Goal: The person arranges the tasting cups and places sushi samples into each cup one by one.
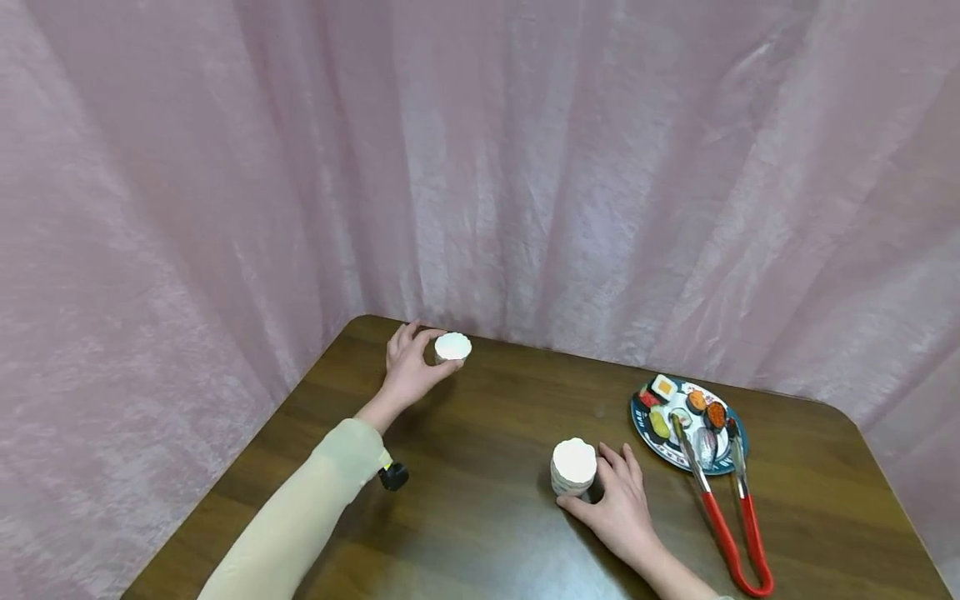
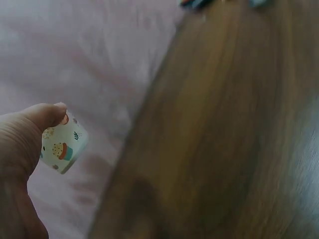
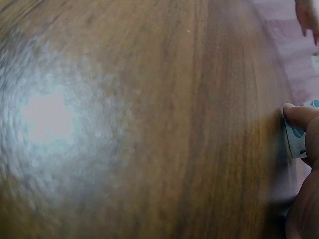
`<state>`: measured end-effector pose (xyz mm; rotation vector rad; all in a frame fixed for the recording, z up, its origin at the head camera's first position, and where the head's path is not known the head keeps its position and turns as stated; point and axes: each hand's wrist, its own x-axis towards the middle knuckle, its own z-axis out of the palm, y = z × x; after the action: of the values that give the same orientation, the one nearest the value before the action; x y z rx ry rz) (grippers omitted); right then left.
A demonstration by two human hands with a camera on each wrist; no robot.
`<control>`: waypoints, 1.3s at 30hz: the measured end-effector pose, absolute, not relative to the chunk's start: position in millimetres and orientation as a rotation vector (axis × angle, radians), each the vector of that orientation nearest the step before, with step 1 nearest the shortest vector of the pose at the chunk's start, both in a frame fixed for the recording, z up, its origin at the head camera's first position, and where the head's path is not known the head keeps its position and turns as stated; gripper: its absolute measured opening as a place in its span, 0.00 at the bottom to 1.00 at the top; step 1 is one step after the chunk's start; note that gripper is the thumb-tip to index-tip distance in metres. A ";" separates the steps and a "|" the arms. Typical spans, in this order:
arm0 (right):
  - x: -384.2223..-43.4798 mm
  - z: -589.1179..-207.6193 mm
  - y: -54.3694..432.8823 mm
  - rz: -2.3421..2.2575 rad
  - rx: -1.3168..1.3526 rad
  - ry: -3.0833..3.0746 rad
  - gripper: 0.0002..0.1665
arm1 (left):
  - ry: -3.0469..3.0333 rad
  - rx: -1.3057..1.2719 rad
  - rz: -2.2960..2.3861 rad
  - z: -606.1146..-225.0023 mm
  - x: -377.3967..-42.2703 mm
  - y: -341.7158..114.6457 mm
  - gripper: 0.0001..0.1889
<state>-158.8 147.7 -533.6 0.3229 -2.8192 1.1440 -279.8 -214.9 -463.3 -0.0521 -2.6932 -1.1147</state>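
Right hand (image 1: 620,505) around patterned cup (image 1: 573,468)

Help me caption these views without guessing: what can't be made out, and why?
- Head: the insides of the left cup and right cup; their tops are washed out white.
- Head: the full lettering round the plate; too small.
- Right wrist: most of the right cup; the right hand covers part, the right edge cuts it off.
- Left wrist: what the shapes up top are; blurred, cut off by the top edge.
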 end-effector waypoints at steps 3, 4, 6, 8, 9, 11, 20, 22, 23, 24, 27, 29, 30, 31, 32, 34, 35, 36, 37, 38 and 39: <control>-156.3 -536.1 148.8 1.130 0.305 -2.840 0.46 | -2.729 0.037 -1.089 -480.6 -289.6 -224.2 0.33; -156.1 -536.4 149.0 1.128 0.301 -2.848 0.46 | -2.737 0.063 -1.080 -485.7 -292.8 -225.9 0.33; -156.8 -536.3 149.2 1.126 0.296 -2.860 0.47 | -2.750 0.093 -1.064 -494.6 -298.9 -227.9 0.33; -158.9 -535.5 148.9 1.125 0.302 -2.853 0.46 | -2.750 0.120 -1.100 -498.5 -302.6 -227.8 0.33; -160.0 -534.7 148.6 1.124 0.306 -2.849 0.46 | -2.750 0.127 -1.114 -499.9 -304.4 -227.7 0.33; -158.8 -534.9 148.5 1.124 0.303 -2.849 0.46 | -2.762 0.139 -1.147 -504.9 -304.7 -226.1 0.33; -155.1 -532.5 148.9 1.113 0.272 -2.877 0.48 | -2.806 0.182 -1.189 -512.1 -308.6 -222.0 0.33; -156.5 -531.3 148.3 1.109 0.279 -2.868 0.47 | -2.802 0.195 -1.193 -511.5 -311.1 -222.3 0.34; -157.4 -530.8 147.9 1.112 0.285 -2.863 0.47 | -2.801 0.203 -1.194 -511.2 -312.2 -222.8 0.34; -158.3 -530.4 147.3 1.115 0.290 -2.857 0.47 | -2.804 0.210 -1.188 -510.9 -313.6 -223.4 0.34; -158.0 -530.3 146.8 1.119 0.299 -2.847 0.46 | -2.815 0.228 -1.174 -511.9 -314.5 -224.1 0.35; -155.7 -530.8 148.2 1.115 0.297 -2.843 0.45 | -2.825 0.221 -1.175 -513.5 -315.1 -222.4 0.38; -154.6 -530.7 149.1 1.110 0.294 -2.842 0.45 | -2.830 0.219 -1.180 -514.1 -315.2 -221.6 0.39; -153.5 -530.2 149.8 1.104 0.293 -2.841 0.45 | -2.833 0.214 -1.184 -514.8 -315.5 -221.1 0.41; -152.8 -529.6 150.5 1.097 0.294 -2.837 0.45 | -2.835 0.208 -1.182 -514.9 -315.8 -220.9 0.44; -152.4 -527.8 150.8 1.093 0.297 -2.833 0.44 | -2.824 0.187 -1.175 -512.9 -315.4 -221.8 0.48; -152.9 -526.8 150.3 1.094 0.300 -2.828 0.44 | -2.817 0.176 -1.165 -511.2 -315.3 -223.4 0.50; -153.7 -526.1 149.5 1.095 0.306 -2.827 0.44 | -2.808 0.165 -1.154 -508.4 -315.0 -225.4 0.51; -154.9 -525.5 148.3 1.097 0.314 -2.823 0.43 | -2.791 0.150 -1.141 -505.3 -314.7 -227.8 0.52; -156.0 -525.1 147.1 1.100 0.320 -2.822 0.43 | -2.777 0.135 -1.128 -501.4 -313.9 -230.3 0.53; -157.1 -525.1 145.7 1.105 0.325 -2.823 0.43 | -2.760 0.119 -1.124 -497.1 -313.0 -232.6 0.53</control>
<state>-157.1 145.7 -525.1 0.3246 -2.8228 1.1049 -313.0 -232.6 -497.1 0.1185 -2.7595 -1.1240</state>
